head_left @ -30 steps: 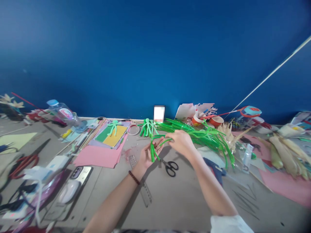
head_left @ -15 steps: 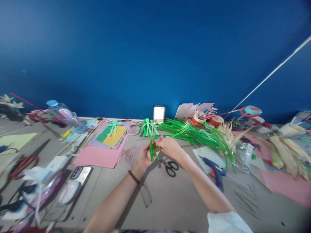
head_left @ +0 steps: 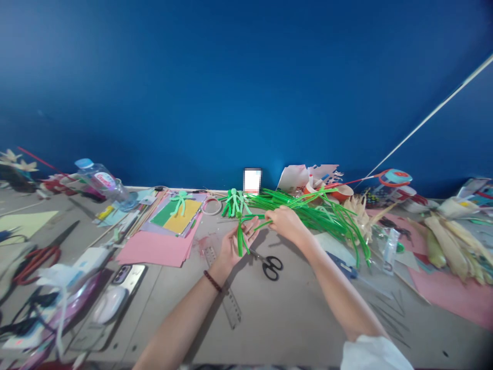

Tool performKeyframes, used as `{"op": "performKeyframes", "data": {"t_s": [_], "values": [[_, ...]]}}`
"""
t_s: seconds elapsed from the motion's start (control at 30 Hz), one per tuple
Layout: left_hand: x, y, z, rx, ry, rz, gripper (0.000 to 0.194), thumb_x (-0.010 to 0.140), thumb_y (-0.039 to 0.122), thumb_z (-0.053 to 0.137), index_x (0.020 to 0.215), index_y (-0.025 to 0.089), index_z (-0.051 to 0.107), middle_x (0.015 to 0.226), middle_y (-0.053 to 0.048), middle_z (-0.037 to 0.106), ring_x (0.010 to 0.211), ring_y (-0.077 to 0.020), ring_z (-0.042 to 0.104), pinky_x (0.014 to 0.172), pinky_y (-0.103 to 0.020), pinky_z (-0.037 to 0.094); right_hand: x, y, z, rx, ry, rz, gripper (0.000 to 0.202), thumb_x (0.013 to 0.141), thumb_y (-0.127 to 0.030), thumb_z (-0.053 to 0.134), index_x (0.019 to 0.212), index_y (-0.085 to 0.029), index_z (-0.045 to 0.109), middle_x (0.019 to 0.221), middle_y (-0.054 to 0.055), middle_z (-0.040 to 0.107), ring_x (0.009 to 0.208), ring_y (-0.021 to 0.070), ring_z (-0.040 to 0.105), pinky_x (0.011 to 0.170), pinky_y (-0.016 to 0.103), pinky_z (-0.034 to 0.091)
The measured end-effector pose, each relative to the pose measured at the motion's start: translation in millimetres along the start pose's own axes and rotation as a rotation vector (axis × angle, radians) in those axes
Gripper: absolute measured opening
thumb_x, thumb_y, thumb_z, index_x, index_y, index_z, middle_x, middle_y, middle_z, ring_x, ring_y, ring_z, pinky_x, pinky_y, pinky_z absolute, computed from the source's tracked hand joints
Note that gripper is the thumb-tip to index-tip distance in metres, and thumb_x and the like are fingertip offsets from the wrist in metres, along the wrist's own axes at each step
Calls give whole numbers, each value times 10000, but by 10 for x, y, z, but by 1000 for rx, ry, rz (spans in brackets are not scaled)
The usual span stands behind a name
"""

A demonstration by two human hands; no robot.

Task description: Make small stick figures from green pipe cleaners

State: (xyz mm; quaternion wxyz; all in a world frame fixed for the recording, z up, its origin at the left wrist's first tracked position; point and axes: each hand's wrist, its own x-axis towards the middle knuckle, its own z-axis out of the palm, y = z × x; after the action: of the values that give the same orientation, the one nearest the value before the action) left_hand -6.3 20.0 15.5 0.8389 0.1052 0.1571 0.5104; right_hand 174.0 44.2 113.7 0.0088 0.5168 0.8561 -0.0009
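Note:
My left hand (head_left: 231,249) holds a small figure of bent green pipe cleaners (head_left: 240,239), its strands hanging down over the palm. My right hand (head_left: 283,222) pinches the end of a green strand that stretches rightward from that figure. Behind the hands, a finished-looking green figure (head_left: 233,202) stands by a device with a blurred screen (head_left: 252,181). A large bundle of green pipe cleaners (head_left: 319,218) lies behind and right of my right hand. Black-handled scissors (head_left: 271,267) lie just below the hands, blades toward my left hand.
At left are pink paper (head_left: 154,249), a phone (head_left: 129,277), a bottle (head_left: 102,180) and red-handled shears (head_left: 38,262). A clear ruler (head_left: 231,308) lies beside my left wrist. A blue glue gun (head_left: 341,264) is partly behind my right forearm; corn husks (head_left: 454,246) lie far right.
My right hand has moved right, away from my left hand, drawing the green strand out sideways. The fingers of my left hand have spread somewhat, and my right forearm now covers part of the glue gun.

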Motion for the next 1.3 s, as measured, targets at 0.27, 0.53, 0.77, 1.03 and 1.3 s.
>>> {"op": "performKeyframes", "data": {"t_s": [0.27, 0.53, 0.77, 1.03, 1.3], "values": [[-33, -4, 24, 8, 53, 14, 197, 844, 195, 505, 719, 153, 651, 939, -102, 696, 821, -210, 674, 838, -394, 508, -316, 634, -50, -31, 148, 301, 165, 788, -223, 591, 928, -217, 677, 804, 57, 703, 832, 223, 603, 688, 267, 385], [-51, 8, 8, 76, 25, 36, 191, 746, 170, 530, 888, 162, 657, 939, -50, 688, 394, -33, 364, 623, -276, 510, -553, 905, -59, -38, 153, 463, 182, 776, -258, 594, 931, -225, 682, 780, 52, 706, 790, 231, 619, 623, 272, 386], [-57, 38, 6, 99, 8, 44, 309, 728, 263, 489, 965, 147, 650, 1010, -105, 682, 395, -51, 312, 533, -289, 450, -712, 1073, -95, -42, 113, 593, 213, 800, -300, 558, 963, -239, 681, 782, 63, 707, 704, 232, 625, 558, 278, 370], [35, -3, -91, 88, 25, 76, 130, 822, 232, 509, 769, 144, 589, 637, 10, 506, 396, -46, 325, 429, -211, 295, -814, 1160, -74, -106, 120, 686, 251, 826, -322, 539, 1017, -224, 670, 820, 106, 707, 783, 278, 626, 593, 306, 382], [20, -35, -61, 193, -23, 73, 159, 824, 258, 500, 753, 136, 574, 569, 21, 443, 380, -53, 311, 407, -213, 253, -548, 828, -34, 14, 202, 404, 205, 778, -201, 561, 946, -218, 677, 778, 61, 709, 808, 239, 617, 675, 280, 405]]}}
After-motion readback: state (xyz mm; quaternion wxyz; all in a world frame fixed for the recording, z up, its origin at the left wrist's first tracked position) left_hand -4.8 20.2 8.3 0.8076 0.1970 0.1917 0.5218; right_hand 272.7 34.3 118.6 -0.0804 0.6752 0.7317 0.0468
